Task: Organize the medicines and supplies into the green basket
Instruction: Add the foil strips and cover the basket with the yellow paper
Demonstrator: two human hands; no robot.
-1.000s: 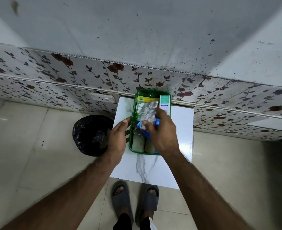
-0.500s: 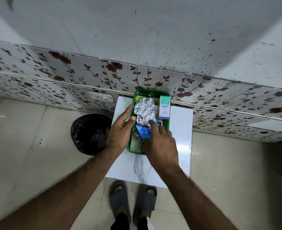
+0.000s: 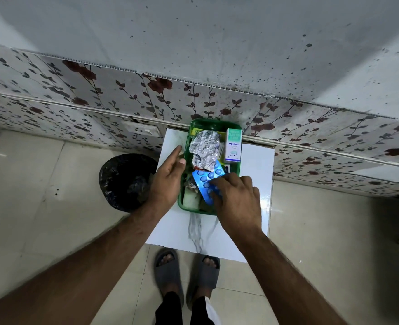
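Settling the last strips inside the green basket (image 3: 185, 202) on the white counter (image 3: 255, 165).

The basket stands against the wall, already full: a white-green box (image 3: 233, 145) upright at its right side, a crumpled silver strip (image 3: 204, 150) in the middle. The right hand (image 3: 237, 200) presses the blue blister strip (image 3: 205, 181) down with fingers together; the left hand (image 3: 169, 177), fingers loosely spread, steadies the rim. Next seems to be laying the strip flat. A black bin (image 3: 127, 181) stands just beside the counter, not in the way.
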